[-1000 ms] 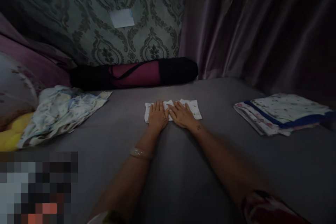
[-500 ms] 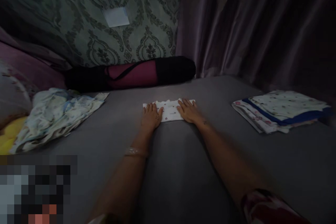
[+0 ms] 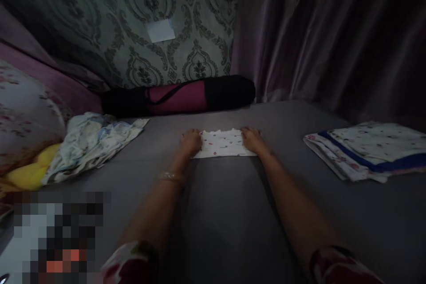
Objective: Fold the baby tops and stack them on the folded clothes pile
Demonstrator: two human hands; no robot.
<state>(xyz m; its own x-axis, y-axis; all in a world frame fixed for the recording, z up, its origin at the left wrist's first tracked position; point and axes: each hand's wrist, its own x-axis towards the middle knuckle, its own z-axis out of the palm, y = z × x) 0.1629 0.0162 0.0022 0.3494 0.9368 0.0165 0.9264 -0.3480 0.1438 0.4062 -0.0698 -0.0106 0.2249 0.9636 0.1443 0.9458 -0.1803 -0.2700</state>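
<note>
A small white cloth [image 3: 221, 143] with a scattered print lies folded into a flat strip on the grey bed sheet [image 3: 219, 195]. My left hand [image 3: 192, 142] is closed at the cloth's left end, fingers bent round its edge. At the right end my right hand [image 3: 252, 140] is closed on the cloth too, fingers curled at the far corner. Between the hands the cloth lies flat, its far edge wavy.
Crumpled pale cloths [image 3: 95, 142] lie at the left, beside a yellow object [image 3: 33, 171]. A stack of folded cloths [image 3: 372, 146] sits at the right. A long black and maroon bag [image 3: 179, 96] rests along the wall, next to a curtain [image 3: 282, 31].
My hands lay flat on the cloth with fingers spread; now they have moved apart to its two ends and their fingers are bent. More of the cloth shows between them. The view has shifted slightly.
</note>
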